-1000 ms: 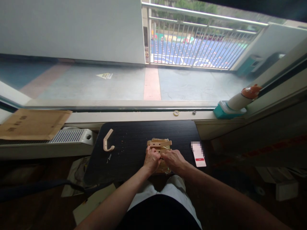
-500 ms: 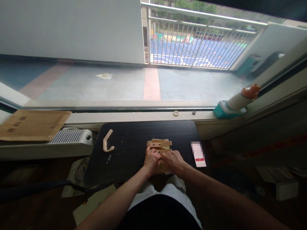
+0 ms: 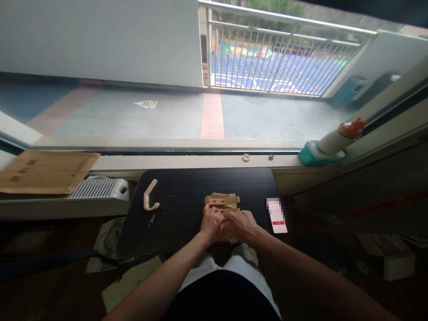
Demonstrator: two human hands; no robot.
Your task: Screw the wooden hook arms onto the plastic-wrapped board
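On the black table, a clear plastic-wrapped bundle lies in front of me. Across it rest two pale wooden hooks, a far wooden hook with two dark holes and a near wooden hook partly covered by my fingers. My left hand is closed round the left end of the near one. Beside it, my right hand is closed with its fingertips by the left thumb. A tiny dark thing shows between the hands, too small to name.
Another wooden hook lies at the table's left, with small screws below it. A phone sits near the right edge. The windowsill holds a tape roll and a teal box. Cardboard covers part of the radiator.
The right hand has shifted and turned very slightly, and the dark gap between the hands shows a little more. Both hands stay at the near hook. The view has tilted slightly.
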